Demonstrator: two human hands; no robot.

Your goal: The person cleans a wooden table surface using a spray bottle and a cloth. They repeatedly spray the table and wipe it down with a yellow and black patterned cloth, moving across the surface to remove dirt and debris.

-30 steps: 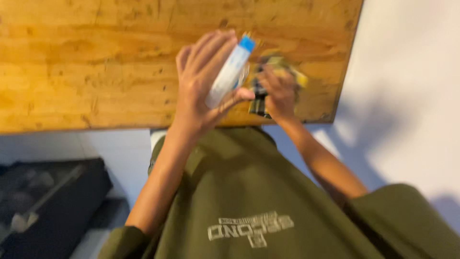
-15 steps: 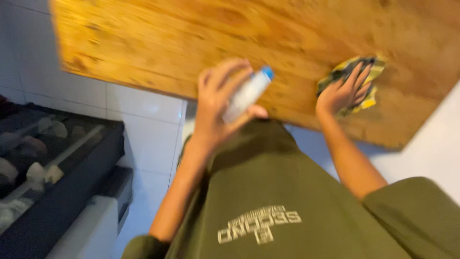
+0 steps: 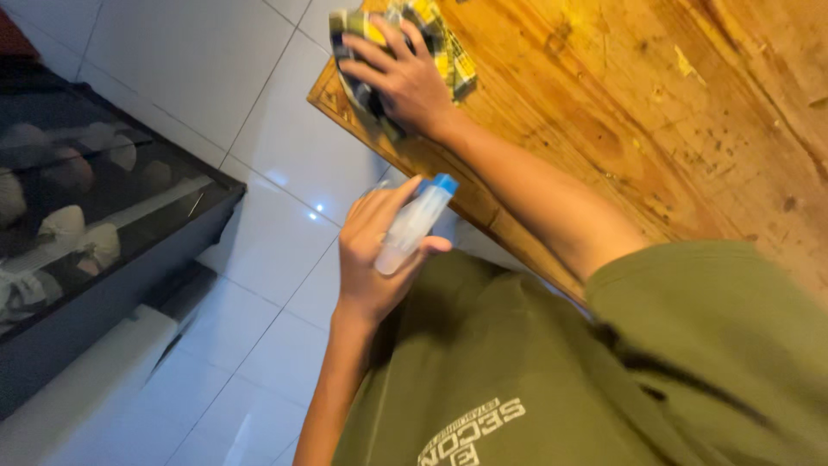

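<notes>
left hand: the left hand (image 3: 375,250) was curled round a small clear spray bottle (image 3: 412,226) with a blue cap, thumb across the front and fingers behind; it was held in the air off the table, just below the table's near edge, cap pointing toward 1 o'clock.
right hand: the right hand (image 3: 404,76) lay palm down with fingers spread, pressed flat on a yellow and dark checked cloth (image 3: 435,39); the forearm ran back from it toward 4 o'clock.
cloth: it sat bunched on the corner of the wooden table (image 3: 655,112), at 12 o'clock in the view, showing round the fingers on both sides and touching the wood.
edges: the table corner pointed toward 9 o'clock, and the cloth lay right at it, very near the edge; the near edge ran down toward 4 o'clock, passing between the two hands.
open room: the tabletop stretched bare and scratched toward 2 and 3 o'clock; white floor tiles (image 3: 250,112) lay open at 10 o'clock and at 7 o'clock.
around: a dark low rack (image 3: 112,224) with pale rounded things on it, blurred, stood at 9 o'clock, well apart from the hands.
in the way: the person's olive green shirt (image 3: 517,371) filled the view from 5 to 6 o'clock, close under the bottle.
</notes>
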